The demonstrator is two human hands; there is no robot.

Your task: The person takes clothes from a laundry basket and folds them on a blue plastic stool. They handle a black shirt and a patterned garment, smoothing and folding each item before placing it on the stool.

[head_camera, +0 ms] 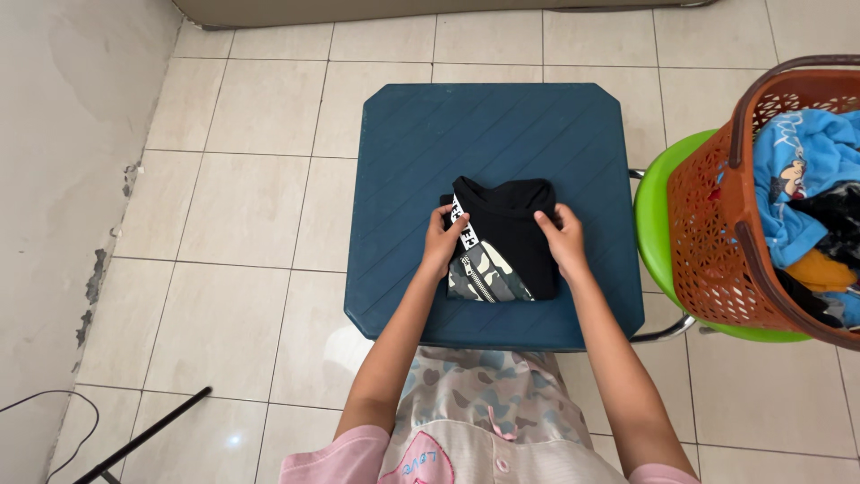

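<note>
The folded black cloth top with a grey camouflage patch, a zipper and a white strap (502,237) lay in the middle of the dark blue square plastic surface (403,161). It was folded into a small neat block.

Your left hand (442,242) was on the left side of the folded top. Its fingers (448,218) were curled narrow around the edge, holding the cloth by the white strap. Your right hand (564,240) was on the right side of the top. Its fingers (548,218) were bent over the right edge and held the cloth too. Both of your arms reached up from the bottom of the view. You wore a pink shirt with short sleeves (430,453).

To the right of the surface stood a bright green round plastic chair (658,224). On it sat an orange plastic basket with many small holes (708,233). The basket was full of clothes. A light blue cloth with a cartoon picture (806,161) lay on top, with dark and yellow clothes beside it.

The surface stood on a floor of pale square tiles (242,206). A grey wall (63,179) ran along the left side. A thin black stick (143,435) lay on the floor near the bottom left corner, close to a thin black cord (54,394).
</note>
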